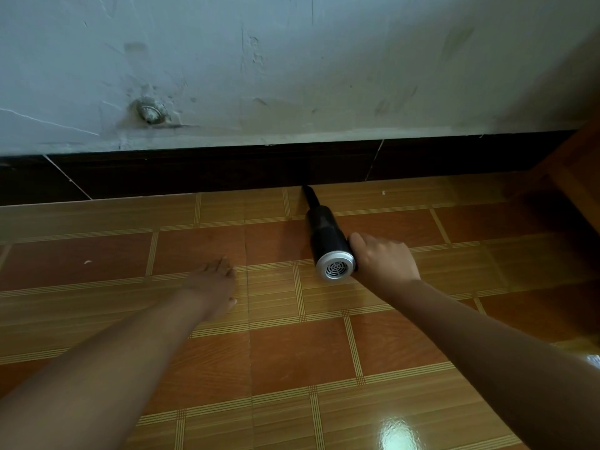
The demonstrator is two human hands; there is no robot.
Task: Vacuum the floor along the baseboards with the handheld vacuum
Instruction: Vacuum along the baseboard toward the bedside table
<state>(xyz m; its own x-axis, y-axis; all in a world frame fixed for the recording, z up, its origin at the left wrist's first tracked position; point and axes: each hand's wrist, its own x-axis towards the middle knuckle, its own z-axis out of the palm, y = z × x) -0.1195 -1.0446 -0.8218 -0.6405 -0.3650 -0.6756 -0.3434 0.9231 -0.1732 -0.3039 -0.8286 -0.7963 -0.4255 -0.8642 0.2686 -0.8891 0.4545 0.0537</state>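
A black handheld vacuum [324, 235] with a silver vented rear cap points away from me. Its narrow nozzle tip touches the foot of the dark baseboard [227, 170] where it meets the orange tiled floor [292, 352]. My right hand [383, 258] grips the vacuum on its right side, near the rear. My left hand [214, 284] rests flat on the floor to the left of the vacuum, fingers spread, holding nothing.
A worn white wall [292, 60] rises above the baseboard, with a metal fitting [150, 112] set in it at the left. A wooden furniture piece [578, 177] stands at the right edge. Small white specks [87, 262] lie on the tiles.
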